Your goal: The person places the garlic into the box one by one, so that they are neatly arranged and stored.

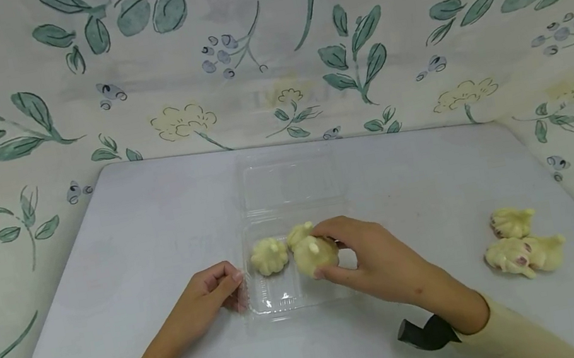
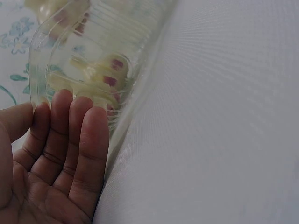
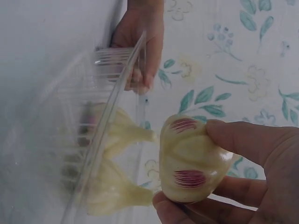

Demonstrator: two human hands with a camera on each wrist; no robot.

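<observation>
My right hand (image 1: 377,252) pinches a pale garlic bulb (image 1: 314,257) between thumb and fingers, above the right half of a clear plastic clamshell container (image 1: 280,303). Purple streaks mark this bulb's side in the right wrist view. Inside the container stand two more bulbs, one garlic bulb (image 1: 269,257) at left and another garlic bulb (image 1: 298,233) behind the held one, partly hidden. My left hand (image 1: 206,295) grips the container's left rim; in the left wrist view, its thumb (image 2: 19,120) and fingers meet at the clear edge.
Several loose garlic bulbs (image 1: 525,252) lie grouped on the white table (image 1: 429,199) at the right. The container's lid (image 1: 290,180) lies folded back behind its base. A floral cloth (image 1: 238,34) rises behind the table and along both sides.
</observation>
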